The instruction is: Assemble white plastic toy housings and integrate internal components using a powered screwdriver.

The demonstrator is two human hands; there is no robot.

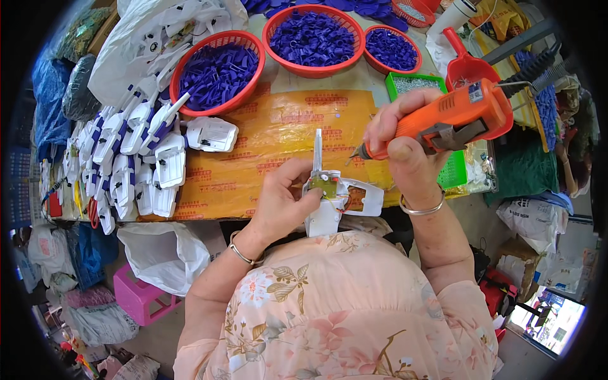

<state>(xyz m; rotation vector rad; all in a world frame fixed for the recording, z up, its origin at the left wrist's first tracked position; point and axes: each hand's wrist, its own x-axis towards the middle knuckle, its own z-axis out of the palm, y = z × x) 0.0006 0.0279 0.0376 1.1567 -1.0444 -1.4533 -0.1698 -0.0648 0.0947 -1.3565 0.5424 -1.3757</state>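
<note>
— White plastic housing (324,220): position, hold?

— Centre of frame, at the lower edge of the surface (272,130). Left grip (285,195) closed around its left side, thumb beside the green circuit board (327,185).

— Handling estimate?

— Probably light and stiff, slightly slick. Thin wires (346,200) look fragile. Best hold: solid outer walls, clear of board and wires.

— Right grip (418,166)?

— Wrapped around the orange electric driver (453,114), right of centre. Bit angles toward the housing, apparently not touching. Driver likely heavier than the housing, rigid; take hold around the barrel, behind the nose.
</note>
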